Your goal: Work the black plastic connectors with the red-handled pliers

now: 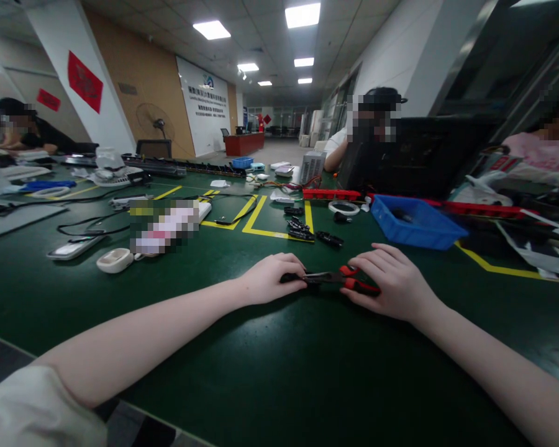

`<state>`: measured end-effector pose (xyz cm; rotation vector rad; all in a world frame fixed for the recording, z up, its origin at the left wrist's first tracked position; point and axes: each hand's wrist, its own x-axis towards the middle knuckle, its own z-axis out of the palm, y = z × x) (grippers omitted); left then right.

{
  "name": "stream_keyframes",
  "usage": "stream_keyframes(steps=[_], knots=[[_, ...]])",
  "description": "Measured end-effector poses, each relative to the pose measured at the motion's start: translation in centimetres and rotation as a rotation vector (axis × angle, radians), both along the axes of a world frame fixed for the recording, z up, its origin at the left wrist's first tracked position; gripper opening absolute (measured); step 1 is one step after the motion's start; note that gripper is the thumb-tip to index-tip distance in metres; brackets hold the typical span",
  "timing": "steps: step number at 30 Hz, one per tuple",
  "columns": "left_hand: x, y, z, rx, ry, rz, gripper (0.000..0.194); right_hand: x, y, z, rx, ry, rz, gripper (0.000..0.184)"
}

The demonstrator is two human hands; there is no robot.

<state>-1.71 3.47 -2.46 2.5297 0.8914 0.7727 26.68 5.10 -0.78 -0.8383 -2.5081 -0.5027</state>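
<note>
My left hand [278,279] pinches a small black part [289,277] just above the green table, its exact kind too small to make out. From the right, my right hand [391,282] is closed round the red and black handles of a pair of pliers [328,277]. The jaws of the pliers point left and meet the black part at my left fingertips. Beyond my hands lie several similar black parts [300,231], most of them inside a yellow-taped square, and another black part [330,239] rests just outside it.
A blue bin [414,226] with dark items inside stands to the right. White cable coil [343,207] lies near red strips [331,194]. On the left are a phone [77,247], a cream case [115,261] and black cables. Other people sit across the table, one behind a black monitor [414,155].
</note>
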Motion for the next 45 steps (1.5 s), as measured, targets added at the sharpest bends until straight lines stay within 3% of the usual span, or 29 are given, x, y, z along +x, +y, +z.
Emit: stream_keyframes(steps=[16, 20, 36, 45], knots=[[0.1, 0.1, -0.1, -0.028, -0.033, -0.024, 0.01, 0.1, -0.1, -0.2, -0.24, -0.004, 0.008, 0.029], [0.2, 0.0, 0.0, -0.036, -0.014, 0.014, 0.023, 0.0, -0.2, 0.0, -0.299, 0.002, -0.024, 0.027], [0.1, -0.4, -0.1, -0.008, -0.006, 0.034, 0.032, -0.4, -0.7, 0.5, -0.379, 0.001, -0.066, 0.025], [0.5, -0.3, -0.1, -0.097, -0.135, 0.053, 0.017, -0.6, -1.1, 0.8, -0.413, -0.024, -0.103, 0.027]])
